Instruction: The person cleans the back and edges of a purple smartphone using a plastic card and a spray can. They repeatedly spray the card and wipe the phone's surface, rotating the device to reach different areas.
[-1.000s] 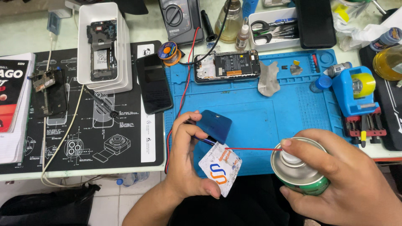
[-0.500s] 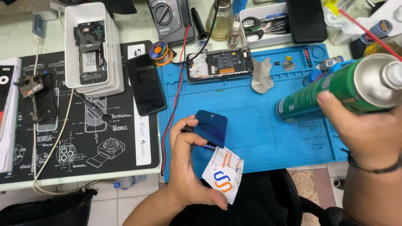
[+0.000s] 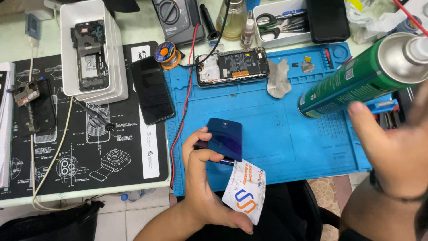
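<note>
Low in the frame's centre, the left hand (image 3: 203, 178) curls closed around a blue phone (image 3: 225, 139) and a white card (image 3: 245, 191) wedged under its edge. At right, the right hand (image 3: 392, 151) grips a green spray can (image 3: 352, 82), tilted. Upper left, a white tray (image 3: 113, 71) holds an opened phone (image 3: 89, 56); at top, another tray (image 3: 285, 40) holds scissors (image 3: 267, 20).

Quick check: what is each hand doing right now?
Left hand: closed on the blue phone, with a white card tucked at its edge.
Right hand: holding the green spray can.
</note>
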